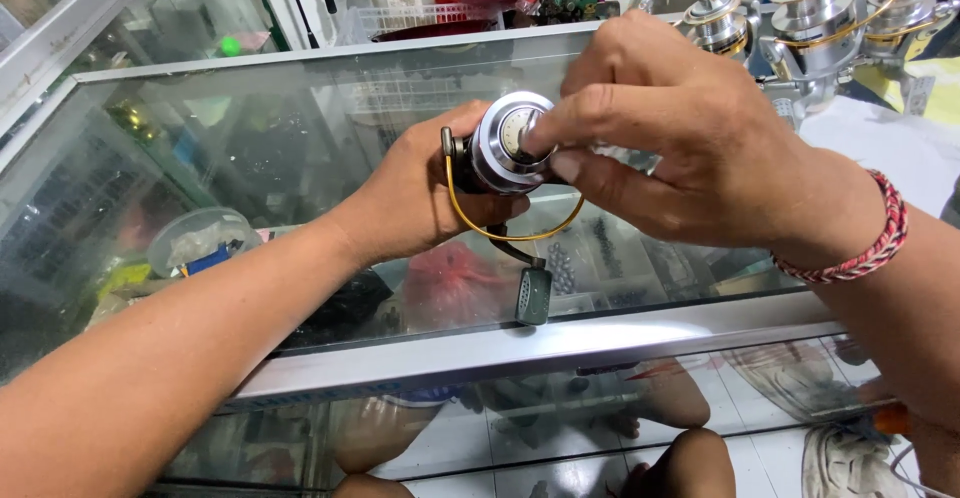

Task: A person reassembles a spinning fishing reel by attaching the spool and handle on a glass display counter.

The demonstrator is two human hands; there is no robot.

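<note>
Over the glass display counter (520, 343), the left hand (420, 193) grips a silver spinning reel (505, 148) while the right hand (680, 133) pinches its front knob, seemingly turning it; next comes a steady, careful twist. Its gold bail wire and green handle hang below.

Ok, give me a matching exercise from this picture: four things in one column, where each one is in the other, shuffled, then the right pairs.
Things:
1. left hand
2. right hand
3. row of silver fishing reels
4. woven red bracelet

Places:
A. around the right wrist
B. fingertips on the knob at the front of the held fishing reel
C. on the glass counter, at the far right
D. wrapped around the held reel's body from behind

Pairs: 1-D, 2-B, 3-C, 4-A
</note>
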